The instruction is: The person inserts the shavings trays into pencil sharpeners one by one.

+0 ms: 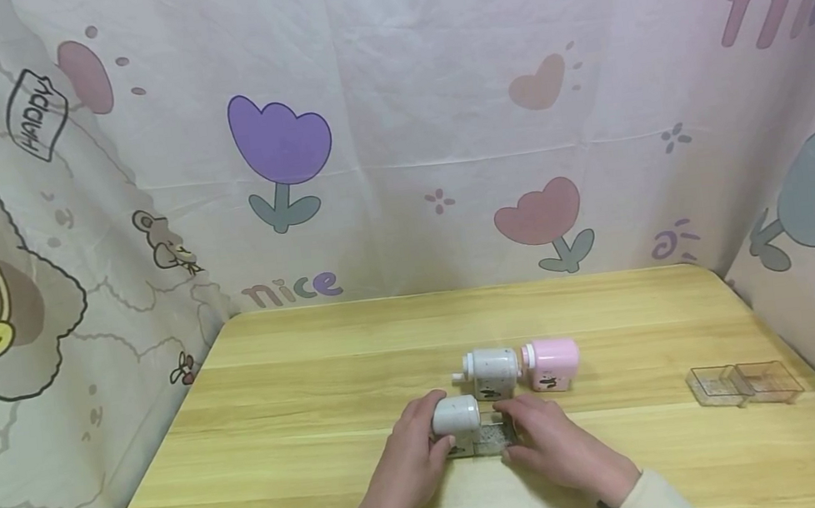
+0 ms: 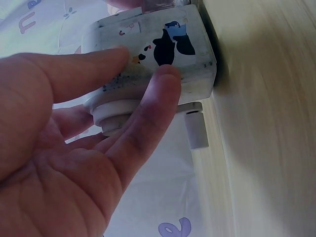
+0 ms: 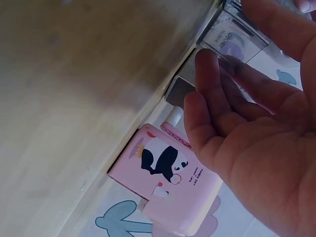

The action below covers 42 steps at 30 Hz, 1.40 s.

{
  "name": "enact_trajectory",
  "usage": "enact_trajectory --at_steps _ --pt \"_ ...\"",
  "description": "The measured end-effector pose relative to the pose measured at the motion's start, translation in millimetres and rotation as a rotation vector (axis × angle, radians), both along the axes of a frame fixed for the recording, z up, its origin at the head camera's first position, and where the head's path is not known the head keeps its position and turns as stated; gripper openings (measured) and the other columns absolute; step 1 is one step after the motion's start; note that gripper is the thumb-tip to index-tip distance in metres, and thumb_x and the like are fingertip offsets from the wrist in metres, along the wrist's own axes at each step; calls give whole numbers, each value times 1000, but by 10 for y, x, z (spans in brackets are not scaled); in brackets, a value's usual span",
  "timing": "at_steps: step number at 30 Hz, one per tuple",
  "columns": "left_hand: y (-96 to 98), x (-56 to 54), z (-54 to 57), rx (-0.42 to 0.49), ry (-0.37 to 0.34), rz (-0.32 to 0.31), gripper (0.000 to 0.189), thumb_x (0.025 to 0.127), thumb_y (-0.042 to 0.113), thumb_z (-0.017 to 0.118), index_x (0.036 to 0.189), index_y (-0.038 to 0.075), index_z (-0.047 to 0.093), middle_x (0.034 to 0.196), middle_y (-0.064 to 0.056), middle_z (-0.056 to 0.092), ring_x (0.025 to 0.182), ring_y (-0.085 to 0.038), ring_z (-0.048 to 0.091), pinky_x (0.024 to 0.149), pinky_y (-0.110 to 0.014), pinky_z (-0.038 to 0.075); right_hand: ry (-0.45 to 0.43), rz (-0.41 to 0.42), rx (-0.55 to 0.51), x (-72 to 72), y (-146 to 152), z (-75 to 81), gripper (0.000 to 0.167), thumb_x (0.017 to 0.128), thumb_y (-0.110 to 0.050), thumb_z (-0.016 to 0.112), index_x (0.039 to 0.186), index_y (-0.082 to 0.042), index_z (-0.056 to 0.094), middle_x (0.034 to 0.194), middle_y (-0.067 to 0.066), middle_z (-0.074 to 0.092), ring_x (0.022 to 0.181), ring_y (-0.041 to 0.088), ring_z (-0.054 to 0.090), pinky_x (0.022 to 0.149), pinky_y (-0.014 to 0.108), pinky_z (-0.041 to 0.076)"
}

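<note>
In the head view, my left hand (image 1: pixel 410 459) holds a white crank pencil sharpener (image 1: pixel 456 413) by its sides, upright on the table. Its cartoon print and crank handle (image 2: pixel 196 131) show in the left wrist view. On the sharpener's right side a clear drawer (image 1: pixel 492 439) sticks out, with dark specks in it. My right hand (image 1: pixel 556 448) pinches this drawer's outer end between thumb and fingers. The right wrist view shows a label on the drawer (image 3: pixel 224 39). How far the drawer reaches into the sharpener is hidden.
Just behind the hands stand a second white sharpener (image 1: pixel 496 367) and a pink one (image 1: pixel 556 361) with a panda print. Two transparent drawers, one greyish (image 1: pixel 717 388) and one pinkish (image 1: pixel 769 383), lie side by side at the table's right. A printed curtain (image 1: pixel 392 121) surrounds the table.
</note>
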<state>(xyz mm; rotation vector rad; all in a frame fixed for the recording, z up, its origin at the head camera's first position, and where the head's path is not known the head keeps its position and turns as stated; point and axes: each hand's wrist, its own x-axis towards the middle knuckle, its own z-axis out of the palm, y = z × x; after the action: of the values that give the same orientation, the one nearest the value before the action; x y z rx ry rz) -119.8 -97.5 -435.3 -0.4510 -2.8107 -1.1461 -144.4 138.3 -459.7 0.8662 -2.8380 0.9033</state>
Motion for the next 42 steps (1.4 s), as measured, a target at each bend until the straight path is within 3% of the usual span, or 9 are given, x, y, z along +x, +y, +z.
enact_trajectory --at_steps 11,14,19,35,42 --pt "-2 -6 -3 -2 5 -8 55 92 4 73 143 4 53 136 -22 60 115 -37 64 95 -52 56 -8 28 -5 -21 -32 21 61 83 -14 84 135 5 59 131 21 64 118 38 62 100 57 51" --pt "-10 -7 9 8 -11 -15 55 92 5 73 144 4 53 135 -20 60 104 -27 65 86 -40 59 -9 25 -4 -22 -44 26 62 81 -11 85 135 6 59 130 21 64 118 38 62 100 57 51" --pt "-16 -6 21 20 -43 -23 58 91 7 72 146 4 52 136 -20 59 90 -13 59 72 -24 54 -32 5 1 -11 -56 35 62 80 -9 84 135 6 58 132 23 63 120 41 60 102 59 49" --pt "-14 -2 7 -8 -4 -26 54 93 3 70 144 2 52 137 -19 59 104 -24 64 83 -36 58 10 35 26 -23 -67 33 61 81 -9 84 134 7 60 126 20 65 114 37 63 98 55 53" --pt "-15 4 8 -9 3 -25 54 94 2 69 145 1 52 138 -19 58 112 -30 64 89 -45 58 71 72 47 -38 -61 29 62 80 -12 86 135 4 61 115 12 67 99 23 62 85 42 57"
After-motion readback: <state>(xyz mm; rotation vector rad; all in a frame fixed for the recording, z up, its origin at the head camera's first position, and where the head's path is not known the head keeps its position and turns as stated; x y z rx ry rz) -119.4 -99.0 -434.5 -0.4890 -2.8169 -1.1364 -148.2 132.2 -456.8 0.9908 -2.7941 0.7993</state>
